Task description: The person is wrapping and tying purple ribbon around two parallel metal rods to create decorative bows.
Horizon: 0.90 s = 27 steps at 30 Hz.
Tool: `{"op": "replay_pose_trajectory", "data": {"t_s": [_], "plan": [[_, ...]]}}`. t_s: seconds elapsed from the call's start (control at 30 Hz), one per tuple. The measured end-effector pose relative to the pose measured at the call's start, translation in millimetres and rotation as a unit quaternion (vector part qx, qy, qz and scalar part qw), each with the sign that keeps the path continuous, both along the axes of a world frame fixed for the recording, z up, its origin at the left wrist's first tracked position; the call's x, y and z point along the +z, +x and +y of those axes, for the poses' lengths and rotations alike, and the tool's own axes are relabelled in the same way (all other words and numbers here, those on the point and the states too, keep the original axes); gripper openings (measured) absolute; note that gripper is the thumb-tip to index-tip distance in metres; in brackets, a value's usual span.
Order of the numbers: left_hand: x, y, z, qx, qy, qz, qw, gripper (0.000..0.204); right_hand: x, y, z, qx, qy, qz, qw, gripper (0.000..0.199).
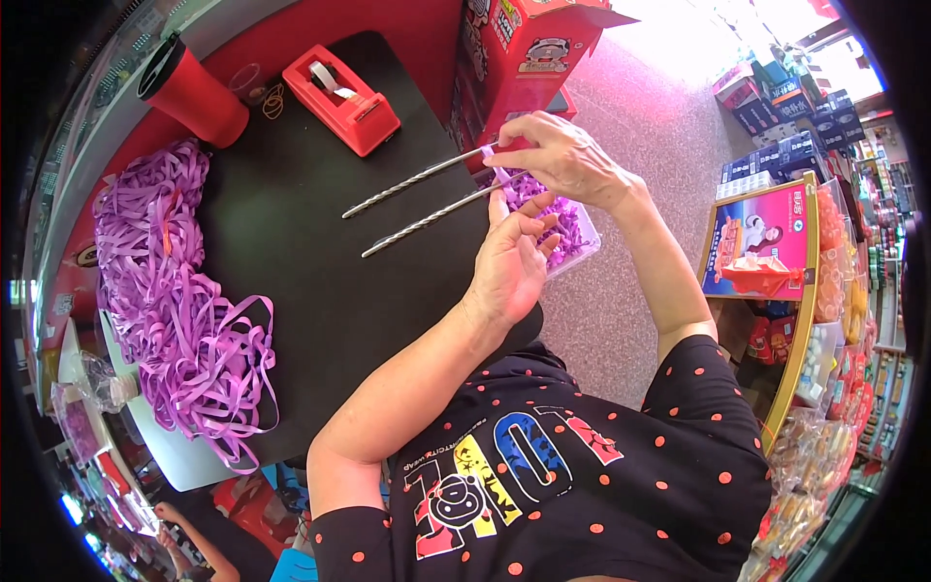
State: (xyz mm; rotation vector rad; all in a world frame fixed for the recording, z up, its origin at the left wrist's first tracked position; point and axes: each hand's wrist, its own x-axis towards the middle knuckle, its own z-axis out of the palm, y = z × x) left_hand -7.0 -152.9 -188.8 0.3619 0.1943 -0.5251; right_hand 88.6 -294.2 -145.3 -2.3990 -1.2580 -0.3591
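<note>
My right hand is shut on two long twisted metal rods, which stick out side by side to the left over the black table. A short bit of purple ribbon shows at the rods' held ends. My left hand is just below them with its fingers curled at a clear plastic box full of purple ribbon pieces. I cannot tell whether its fingers pinch a piece.
A big loose heap of purple ribbon lies along the table's left side. A red tape dispenser, a red cup and some rubber bands stand at the far end. A red carton is behind the hands. Shelves of packaged goods stand at right.
</note>
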Motion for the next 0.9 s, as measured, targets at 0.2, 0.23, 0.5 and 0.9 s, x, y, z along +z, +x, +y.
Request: {"op": "replay_pose_trajectory", "data": {"t_s": [0.2,0.23,0.5,0.9], "plan": [[-1,-1,3,0.024,0.008,-0.015,1.000,0.062,-26,8,-20,-0.046,0.036,0.069,0.996,0.038],[-2,-2,4,0.027,0.033,-0.010,0.999,0.066,-26,7,-13,-0.083,0.060,0.065,0.993,0.037],[94,-51,22,0.004,0.102,0.002,0.995,0.049,-13,7,20,-0.130,0.155,0.166,0.965,0.025],[208,-93,99,0.069,-0.144,-0.463,0.872,0.019,-56,55,3,-0.096,0.161,0.527,0.829,0.014]]}}
